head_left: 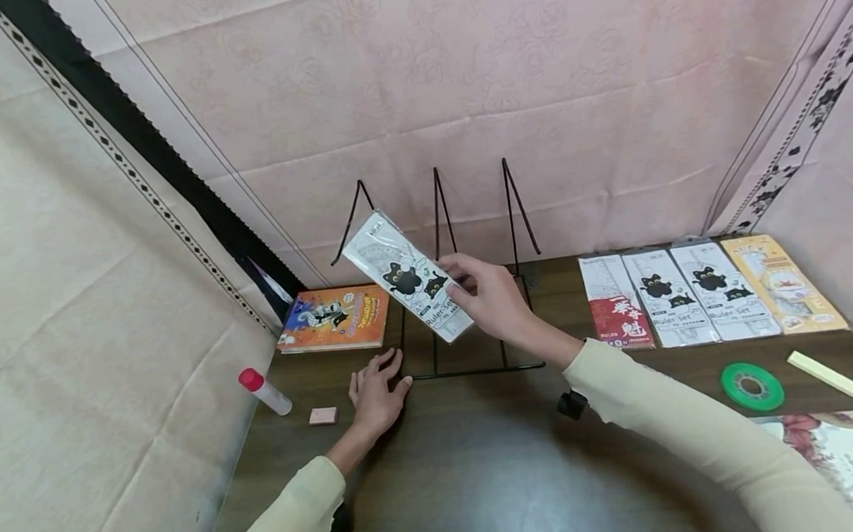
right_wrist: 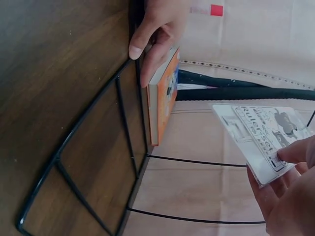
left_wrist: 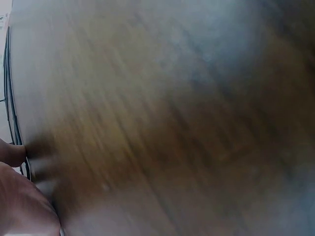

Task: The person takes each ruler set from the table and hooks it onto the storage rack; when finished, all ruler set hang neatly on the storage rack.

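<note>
My right hand pinches a packaged ruler set, printed with black cats, between thumb and fingers. The clear packet is tilted above a black wire rack; the right wrist view shows the thumb on the face of this ruler set. My left hand rests at the rack's front left corner, fingers extended, with the thumb touching the wire in the right wrist view. Behind that hand an orange book lies flat. Beside it are a pink eraser and a red-capped glue stick.
Several flat packets lie in a row at the right, among them another ruler set and a yellow packet. Nearer are a green tape roll and a pale yellow strip. Pink cloth hangs behind the table.
</note>
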Available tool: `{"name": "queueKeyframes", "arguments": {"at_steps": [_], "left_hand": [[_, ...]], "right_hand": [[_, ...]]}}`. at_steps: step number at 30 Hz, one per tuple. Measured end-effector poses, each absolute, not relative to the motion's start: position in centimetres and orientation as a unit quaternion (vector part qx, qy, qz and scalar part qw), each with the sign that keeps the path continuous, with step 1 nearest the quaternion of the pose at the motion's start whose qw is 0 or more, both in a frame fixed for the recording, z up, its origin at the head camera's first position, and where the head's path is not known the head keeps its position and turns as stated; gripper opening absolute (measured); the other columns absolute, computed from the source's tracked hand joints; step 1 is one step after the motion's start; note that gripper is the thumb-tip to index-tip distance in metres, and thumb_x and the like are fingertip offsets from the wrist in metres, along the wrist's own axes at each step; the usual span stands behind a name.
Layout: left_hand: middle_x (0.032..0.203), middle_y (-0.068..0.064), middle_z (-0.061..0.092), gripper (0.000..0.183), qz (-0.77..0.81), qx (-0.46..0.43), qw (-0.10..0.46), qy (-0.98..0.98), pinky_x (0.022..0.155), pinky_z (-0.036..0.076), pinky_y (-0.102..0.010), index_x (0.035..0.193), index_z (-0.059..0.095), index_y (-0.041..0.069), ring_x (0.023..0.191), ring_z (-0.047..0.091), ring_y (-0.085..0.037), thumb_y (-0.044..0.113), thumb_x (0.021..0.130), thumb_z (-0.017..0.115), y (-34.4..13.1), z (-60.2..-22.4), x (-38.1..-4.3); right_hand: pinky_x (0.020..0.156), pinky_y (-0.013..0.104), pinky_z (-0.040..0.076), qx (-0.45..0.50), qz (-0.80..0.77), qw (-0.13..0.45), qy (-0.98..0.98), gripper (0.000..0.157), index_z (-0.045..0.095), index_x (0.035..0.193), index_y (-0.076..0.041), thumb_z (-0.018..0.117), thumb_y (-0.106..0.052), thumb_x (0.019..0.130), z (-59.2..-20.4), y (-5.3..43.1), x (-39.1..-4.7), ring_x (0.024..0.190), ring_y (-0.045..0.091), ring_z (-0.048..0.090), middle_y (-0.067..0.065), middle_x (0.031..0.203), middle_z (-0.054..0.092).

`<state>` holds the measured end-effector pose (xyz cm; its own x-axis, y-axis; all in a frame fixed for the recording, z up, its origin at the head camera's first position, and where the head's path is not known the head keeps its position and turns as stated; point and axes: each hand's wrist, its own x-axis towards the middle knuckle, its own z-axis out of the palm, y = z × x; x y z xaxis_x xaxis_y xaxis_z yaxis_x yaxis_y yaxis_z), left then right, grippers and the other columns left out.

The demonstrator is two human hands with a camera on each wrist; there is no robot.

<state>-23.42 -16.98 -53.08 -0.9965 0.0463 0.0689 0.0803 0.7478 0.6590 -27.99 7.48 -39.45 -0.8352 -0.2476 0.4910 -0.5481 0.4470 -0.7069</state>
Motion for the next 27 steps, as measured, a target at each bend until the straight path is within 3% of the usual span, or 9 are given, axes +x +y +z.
{"name": "queueKeyframes", "arguments": {"at_steps": [17, 27], "left_hand": [[0.155, -0.004, 0.035, 0.055, -0.364, -0.040, 0.022, -0.930, 0.115, -0.003, -0.062, 0.145, 0.044, 0.017, 0.140, 0.025, -0.038, 0.025, 0.094, 0.062, -16.9, -53.0, -23.4], [0.155, -0.004, 0.036, 0.054, -0.361, -0.036, 0.023, -0.932, 0.114, -0.002, -0.063, 0.145, 0.045, 0.017, 0.141, 0.024, -0.038, 0.024, 0.094, 0.062, -16.9, -52.8, -23.3]], "right_hand": [[0.070, 0.030, 0.054, 0.191, 0.474, 0.157, -0.845, 0.024, 0.062, 0.114, -0.019, 0.065, -0.015, 0.090, -40.5, 6.1, -30.9, 0.077, 0.016, 0.066, -0.001, 0.104, 0.069], [0.076, 0.028, 0.054, 0.156, 0.516, 0.175, -0.824, 0.022, 0.063, 0.111, -0.017, 0.067, -0.015, 0.089, -42.0, 3.9, -32.7, 0.088, 0.010, 0.064, -0.002, 0.099, 0.068]]}}
